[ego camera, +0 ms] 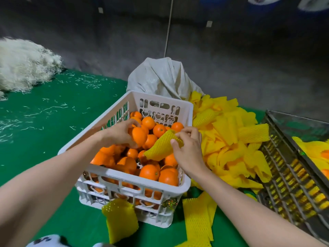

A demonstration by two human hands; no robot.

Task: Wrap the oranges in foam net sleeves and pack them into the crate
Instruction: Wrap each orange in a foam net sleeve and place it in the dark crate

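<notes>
Green mat (53,139); left hand (118,133) around orange (139,135), right hand (188,148) tight on foam sleeve (161,148); crate (135,176) bottom unseen

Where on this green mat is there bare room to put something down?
Left of the white crate, the green mat lies open up to the shredded pile, bar stray strands. Right of the crate, foam sleeves crowd it to the wire crate.

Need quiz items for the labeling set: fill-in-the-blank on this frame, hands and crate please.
1. The left hand grips an ____ above the white crate.
2. The right hand pinches a yellow foam net ____.
3. The pile of spare sleeves lies to the ____ of the crate.
4. The mat under the crate is ____.
Missing words: orange; sleeve; right; green.
</notes>
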